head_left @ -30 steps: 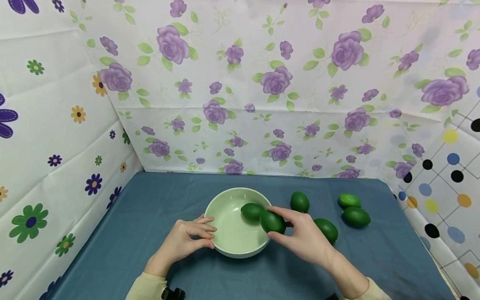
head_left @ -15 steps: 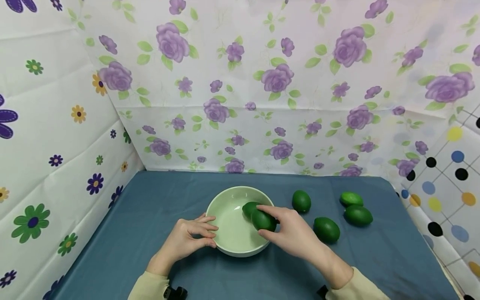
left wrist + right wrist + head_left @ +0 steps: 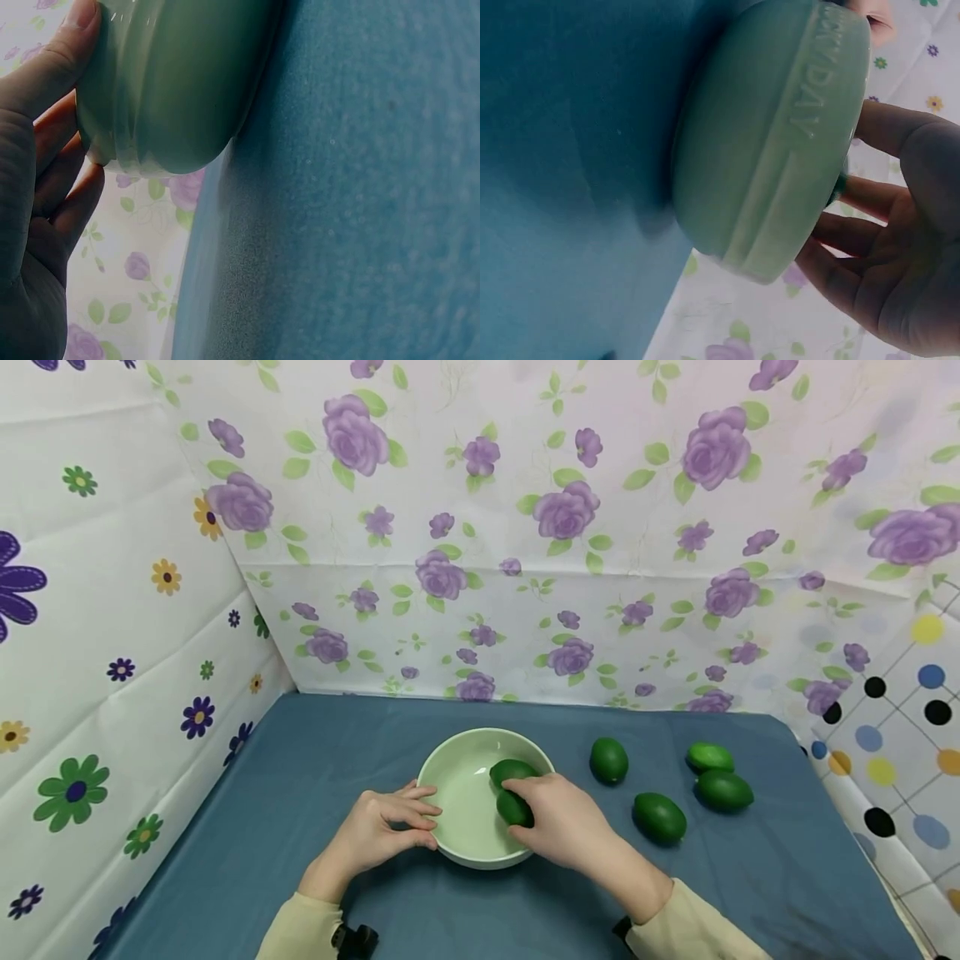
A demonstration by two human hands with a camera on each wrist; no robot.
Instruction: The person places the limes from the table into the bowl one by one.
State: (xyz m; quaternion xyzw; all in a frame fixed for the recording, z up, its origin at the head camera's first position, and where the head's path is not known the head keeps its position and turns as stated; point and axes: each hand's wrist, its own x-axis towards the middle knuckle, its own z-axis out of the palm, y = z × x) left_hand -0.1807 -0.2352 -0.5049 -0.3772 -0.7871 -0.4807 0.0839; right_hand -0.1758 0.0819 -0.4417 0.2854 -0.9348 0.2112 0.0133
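Observation:
A pale green bowl [image 3: 465,827] stands on the blue cloth. My left hand [image 3: 378,831] holds its left rim, fingers over the edge and thumb lower down; the left wrist view shows the thumb and fingers spread along the bowl's side [image 3: 187,90]. My right hand [image 3: 566,822] reaches over the right rim and holds a dark green lime [image 3: 514,809] low inside the bowl between thumb and fingers. Beside it in the bowl lies another lime [image 3: 512,770]. From the right wrist, the bowl wall hides most of the held lime [image 3: 838,189]. Raised lettering runs around the bowl's outside.
Right of the bowl lie several more limes: one at the back [image 3: 608,761], one nearer [image 3: 660,818], and a lighter one [image 3: 709,757] close against a darker one [image 3: 723,791]. Flower-patterned sheets [image 3: 510,635] rise behind and left of the table [image 3: 360,735], a dotted one on the right.
My right hand has moved left over the rim and lowered its lime into the bowl, close to the other one. The left hand keeps its hold, and the view has shifted slightly.

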